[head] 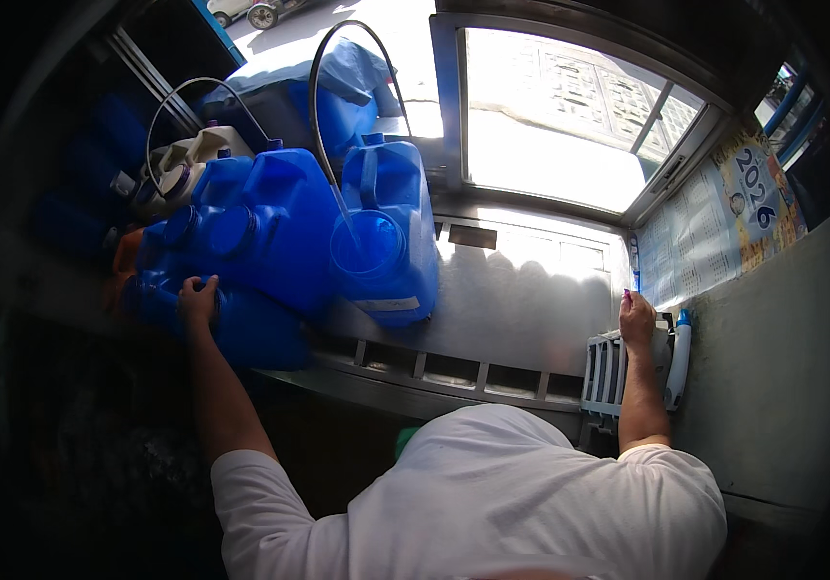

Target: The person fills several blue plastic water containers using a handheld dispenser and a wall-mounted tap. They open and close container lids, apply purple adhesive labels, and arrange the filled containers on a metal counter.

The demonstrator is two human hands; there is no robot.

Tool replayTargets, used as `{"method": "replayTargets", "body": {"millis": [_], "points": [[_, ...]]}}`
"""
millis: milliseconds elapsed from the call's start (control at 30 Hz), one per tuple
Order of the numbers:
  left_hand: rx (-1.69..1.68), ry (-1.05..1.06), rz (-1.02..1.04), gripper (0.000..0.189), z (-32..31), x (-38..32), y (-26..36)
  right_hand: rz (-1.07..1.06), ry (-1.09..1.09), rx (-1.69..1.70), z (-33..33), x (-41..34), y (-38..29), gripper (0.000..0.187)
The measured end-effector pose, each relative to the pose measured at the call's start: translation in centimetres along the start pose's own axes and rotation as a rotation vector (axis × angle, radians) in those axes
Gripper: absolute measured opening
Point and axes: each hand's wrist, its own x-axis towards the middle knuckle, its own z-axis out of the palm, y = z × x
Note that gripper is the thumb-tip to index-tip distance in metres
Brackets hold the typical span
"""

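Note:
My left hand (200,299) is at a dark blue plastic jug (263,330) at the front left, its fingers curled on the jug's top near the round cap. Exactly which part they grip is hard to see. At the right wall, my right hand (637,317) pinches a small purple object (626,293), too small to identify. Between my hands stands an upright blue jug (393,254) with a wide open mouth. A hose (318,109) arches over and ends inside that mouth. Another large blue jug (292,217) with a screw cap (232,230) stands beside it.
Whitish jugs (219,143) and an orange container (127,250) sit farther left, with a second thin hose (205,80) above. A metal counter (509,304) runs below a framed window (553,123). A wall calendar (719,210) and a grey-white slatted appliance (607,370) are at right.

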Motion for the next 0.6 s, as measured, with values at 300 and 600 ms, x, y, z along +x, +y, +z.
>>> {"method": "replayTargets", "body": {"millis": [300,600], "points": [[-0.111,0.019,0.029,0.060,1.4,1.9,-1.6,-0.038,0.082,0.038,-1.1,0.1,-1.7,0.025],[-0.098,0.023,0.053,0.065,3.1,4.4,-3.4,-0.063,0.116,0.017,-1.1,0.0,-1.8,0.026]]}}
